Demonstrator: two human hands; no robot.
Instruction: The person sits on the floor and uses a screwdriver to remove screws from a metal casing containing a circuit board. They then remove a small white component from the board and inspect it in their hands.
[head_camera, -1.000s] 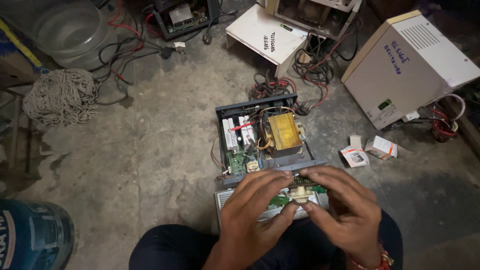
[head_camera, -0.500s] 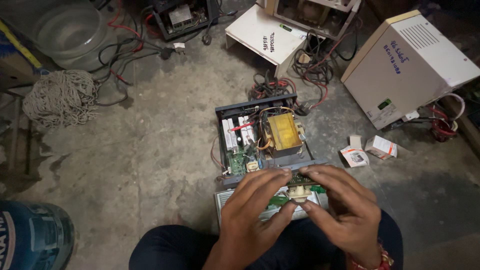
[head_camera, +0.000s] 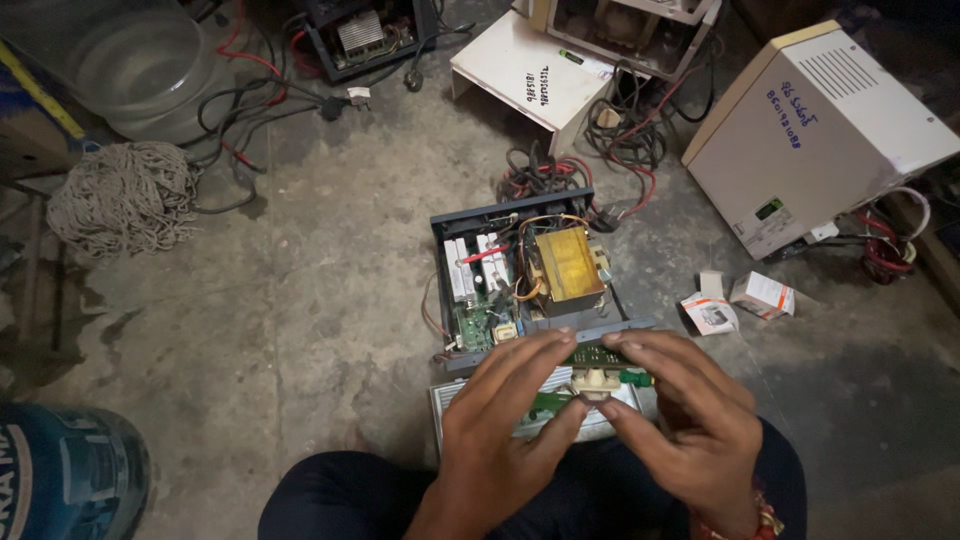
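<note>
Both hands pinch a small green board (head_camera: 590, 378) between thumbs and fingertips, the left hand (head_camera: 500, 430) closed on its left end and the right hand (head_camera: 690, 425) on its right, with a cream part at the middle showing between the thumbs. The board lies with its long axis left to right, over a grey panel (head_camera: 445, 400) on the lap and just in front of the open case (head_camera: 520, 275) with its yellow transformer (head_camera: 568, 262). The step looks like inspecting or working the cream part; a next move calls for a steady two-handed hold.
</note>
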